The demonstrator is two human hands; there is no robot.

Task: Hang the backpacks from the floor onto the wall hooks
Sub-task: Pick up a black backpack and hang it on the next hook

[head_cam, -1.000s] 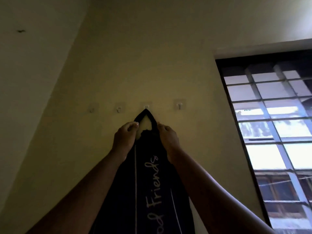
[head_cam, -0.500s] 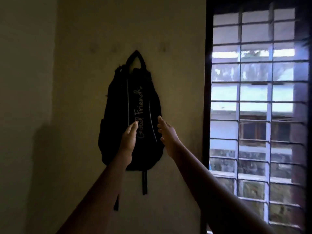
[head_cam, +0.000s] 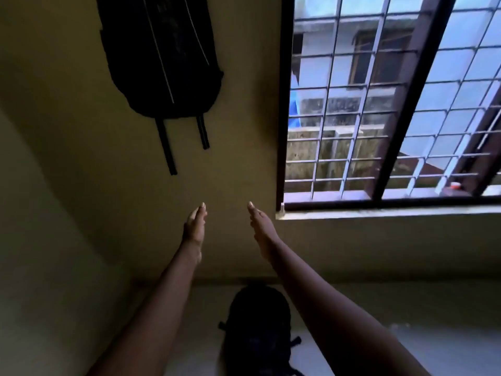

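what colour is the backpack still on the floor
Black; the soft fabric backpack on the floor shows only in the head view, between the forearms.

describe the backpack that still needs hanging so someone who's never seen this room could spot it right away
Start at the barred window on the right and drop to the floor under its sill. The backpack on the floor lies there by the foot of the wall, dark and rounded, between the person's forearms. Unlike the hanging backpack up on the wall, straps dangling, this one rests on the ground.

Hung backpack (head_cam: 160, 55) matt black cloth, floor backpack (head_cam: 257, 329) same; wall (head_cam: 238, 131) matt painted plaster; window grille (head_cam: 352, 118) painted metal.
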